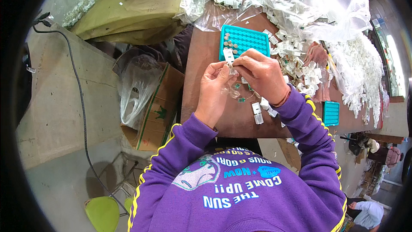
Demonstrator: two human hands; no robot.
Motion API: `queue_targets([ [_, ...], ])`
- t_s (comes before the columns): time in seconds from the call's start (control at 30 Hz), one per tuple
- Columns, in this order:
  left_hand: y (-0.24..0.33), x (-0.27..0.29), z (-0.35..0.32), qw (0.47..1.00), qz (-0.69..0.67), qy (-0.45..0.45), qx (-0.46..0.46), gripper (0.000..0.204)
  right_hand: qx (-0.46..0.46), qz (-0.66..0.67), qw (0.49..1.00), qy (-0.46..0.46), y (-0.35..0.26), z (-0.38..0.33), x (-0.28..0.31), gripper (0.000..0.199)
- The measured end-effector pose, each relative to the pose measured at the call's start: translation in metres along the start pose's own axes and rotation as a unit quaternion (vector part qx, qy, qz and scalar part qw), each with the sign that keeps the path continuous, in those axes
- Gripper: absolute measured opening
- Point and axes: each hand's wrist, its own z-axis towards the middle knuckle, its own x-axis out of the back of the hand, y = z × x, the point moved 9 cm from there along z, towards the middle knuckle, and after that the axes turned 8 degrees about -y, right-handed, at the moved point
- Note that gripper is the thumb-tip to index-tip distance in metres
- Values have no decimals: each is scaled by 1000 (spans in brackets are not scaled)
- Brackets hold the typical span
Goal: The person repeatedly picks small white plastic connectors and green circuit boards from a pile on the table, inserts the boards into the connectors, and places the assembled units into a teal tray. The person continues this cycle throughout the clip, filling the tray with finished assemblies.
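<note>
Overlapping a teal tray (254,40), left hand (213,91) and right hand (264,74) pinch a white piece (229,55).

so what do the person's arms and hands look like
Both sleeves are long and purple, with yellow stripes down their outer sides. The left hand and right hand are gloveless; a thin reddish band shows at the right wrist.

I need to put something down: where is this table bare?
The brown tabletop is bare left of the large teal tray, out to the table's left edge, and near the front edge, between the left hand and the white cases. It is crowded right of that tray with white plastic parts, and at the far end with clear plastic.
</note>
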Motion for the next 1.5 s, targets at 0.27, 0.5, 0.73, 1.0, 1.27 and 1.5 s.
queue_targets([
  [0.27, 1, -3, 1, 999, 36, -40, 4, 16, 22, -36, 998, -44, -6, -4, -5, 34],
  [0.5, 2, -5, -2, 999, 39, -34, 18, 16, -23, 13, 1000, 11, -1, -4, 10, 22],
  [0.73, 3, -4, -3, 999, 41, -10, 18, 16, -104, 117, 987, 26, 16, -2, 8, 18],
  [1.0, 1, -1, 0, 1000, -25, -4, -3, 18, 67, -98, 989, 87, -22, -15, 0, 30],
  [1.27, 3, 1, 0, 1000, 25, 0, 2, 18, -90, -81, 992, 38, 67, 20, -6, 11],
  [1.5, 3, 2, 0, 1000, 16, 8, 7, 18, -90, 25, 995, 46, 59, 16, 2, 8],
])
